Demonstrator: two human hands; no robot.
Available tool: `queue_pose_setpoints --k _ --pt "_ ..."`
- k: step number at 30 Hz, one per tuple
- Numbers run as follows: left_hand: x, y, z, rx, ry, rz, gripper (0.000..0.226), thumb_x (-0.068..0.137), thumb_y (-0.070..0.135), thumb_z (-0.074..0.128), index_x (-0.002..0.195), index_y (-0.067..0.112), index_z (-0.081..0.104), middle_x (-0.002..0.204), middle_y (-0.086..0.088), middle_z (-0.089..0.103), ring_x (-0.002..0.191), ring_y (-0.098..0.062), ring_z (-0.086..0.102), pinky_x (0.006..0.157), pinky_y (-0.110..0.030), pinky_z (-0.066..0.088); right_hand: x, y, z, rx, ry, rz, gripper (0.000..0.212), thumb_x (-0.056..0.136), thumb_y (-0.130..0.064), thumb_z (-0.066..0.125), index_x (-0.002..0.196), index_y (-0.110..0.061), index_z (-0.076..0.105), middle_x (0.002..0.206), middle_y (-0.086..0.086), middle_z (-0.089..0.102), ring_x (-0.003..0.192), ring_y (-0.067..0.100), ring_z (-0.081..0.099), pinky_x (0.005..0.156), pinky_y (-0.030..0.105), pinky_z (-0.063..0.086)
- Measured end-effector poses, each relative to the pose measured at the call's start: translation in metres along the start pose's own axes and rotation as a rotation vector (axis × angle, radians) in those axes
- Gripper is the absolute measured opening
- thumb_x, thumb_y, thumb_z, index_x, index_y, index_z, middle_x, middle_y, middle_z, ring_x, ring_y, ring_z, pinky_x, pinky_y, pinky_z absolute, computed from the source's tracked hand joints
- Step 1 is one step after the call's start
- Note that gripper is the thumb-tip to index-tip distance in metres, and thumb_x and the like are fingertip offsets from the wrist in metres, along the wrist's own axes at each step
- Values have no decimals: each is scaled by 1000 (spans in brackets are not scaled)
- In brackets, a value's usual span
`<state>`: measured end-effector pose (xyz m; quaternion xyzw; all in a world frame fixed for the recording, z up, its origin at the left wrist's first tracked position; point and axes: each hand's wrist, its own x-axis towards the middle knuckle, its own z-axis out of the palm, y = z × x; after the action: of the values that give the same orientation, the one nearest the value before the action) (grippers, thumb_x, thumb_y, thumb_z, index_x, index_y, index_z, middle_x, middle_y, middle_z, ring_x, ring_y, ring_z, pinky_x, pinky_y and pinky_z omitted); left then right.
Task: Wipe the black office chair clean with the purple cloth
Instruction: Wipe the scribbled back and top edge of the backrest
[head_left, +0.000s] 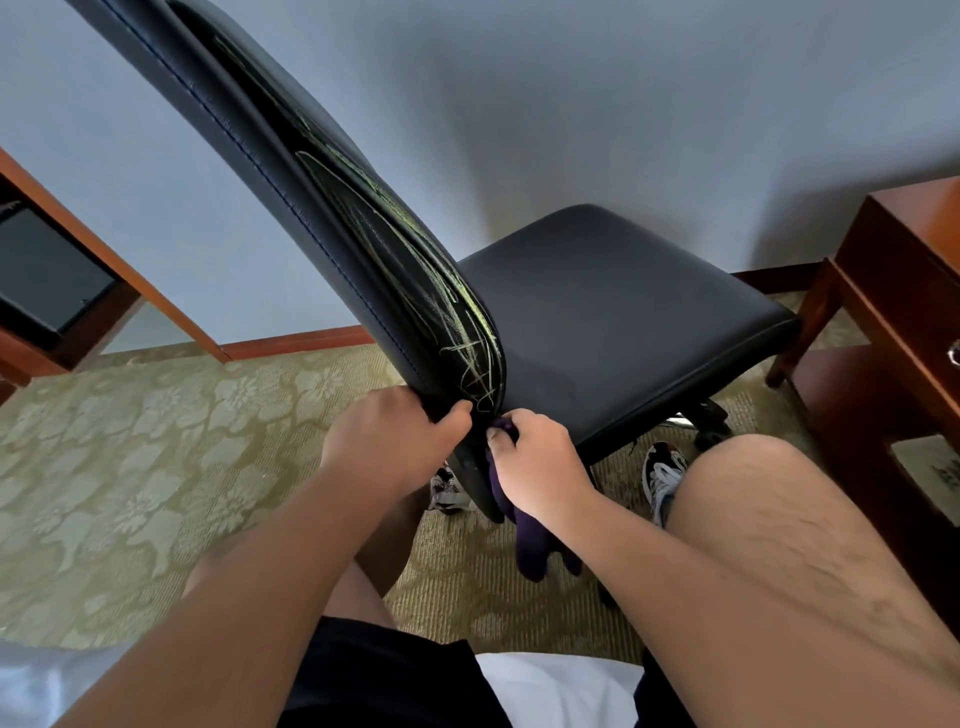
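The chair (613, 312), backrest slanted up-left, is gripped by the left hand (395, 441); the cloth (530, 553) is clutched in the right hand (537, 462), over patterned carpet (130, 467).

left hand (397, 441) grips the black office chair's (613, 312) backrest bottom edge. right hand (537, 467) holds the purple cloth (530, 551), which hangs below its fingers.

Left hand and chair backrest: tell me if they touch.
Touching. The head view shows the left hand gripping the backrest at its bottom edge, thumb over it; the right hand holds the purple cloth.
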<state>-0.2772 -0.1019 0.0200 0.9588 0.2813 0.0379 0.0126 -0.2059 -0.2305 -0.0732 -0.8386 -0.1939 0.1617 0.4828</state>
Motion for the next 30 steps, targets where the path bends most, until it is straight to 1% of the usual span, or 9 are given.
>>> queue_pose_setpoints --k 8,14,17,19,21,23,25,28,30 --pt "-3 3 -3 -36 -41 34 55 83 71 40 58 22 47 54 3 48 49 -16 45 51 -28 37 -2 -17 -16 154 238 -97 17 94 -40 55 95 -25 62 91 -8 63 85 11 60 72 29 50" --pt "-4 5 -3 25 -21 95 61 82 71 33 57 17 42 56 0 50 53 -12 49 43 -25 29 -12 -6 1 41 124 6 12 91 -38 57 87 -28 51 85 -8 60 75 15 61 62 34 51" --pt "-4 3 -3 61 -35 164 51 87 67 34 69 21 46 57 -3 49 55 -17 52 45 -28 39 -11 -4 3 46 93 67 14 90 -39 56 82 -29 51 81 -7 62 69 15 62 55 30 46" --pt "-5 3 -6 41 -61 153 53 85 69 32 64 23 47 58 -2 49 56 -16 52 45 -28 38 -10 -4 2 50 80 91 13 90 -40 56 82 -30 52 79 -8 62 66 12 62 52 28 44" --pt "-8 7 -8 41 -69 195 39 90 64 38 64 38 50 59 -3 50 59 -20 55 49 -34 48 -11 -5 -1 72 94 101 14 89 -41 56 81 -31 54 77 -10 63 63 9 62 49 25 41" --pt "-8 7 -11 14 -74 160 39 90 63 40 65 35 52 59 -1 50 59 -21 55 55 -36 51 -13 -7 -2 115 125 85 13 90 -41 57 81 -31 54 77 -11 62 63 5 60 49 22 40" --pt "-8 4 -11 77 -59 206 44 91 61 35 82 22 55 62 0 49 59 -19 53 54 -33 48 -15 -9 -4 189 158 37 11 90 -40 58 82 -33 57 79 -12 63 66 3 61 53 21 43" --pt "-10 4 -9 204 -17 467 23 96 44 38 116 33 34 68 -5 42 59 -22 52 44 -31 41 -16 -14 -7 307 203 -51 7 87 -39 59 88 -32 62 83 -13 66 78 3 63 66 25 53" --pt "-8 4 -7 188 -18 470 24 98 44 42 116 41 27 69 -5 43 61 -24 55 45 -33 46 -17 -14 -9 330 218 -88 12 84 -41 58 89 -31 64 83 -12 66 79 4 64 69 27 55"
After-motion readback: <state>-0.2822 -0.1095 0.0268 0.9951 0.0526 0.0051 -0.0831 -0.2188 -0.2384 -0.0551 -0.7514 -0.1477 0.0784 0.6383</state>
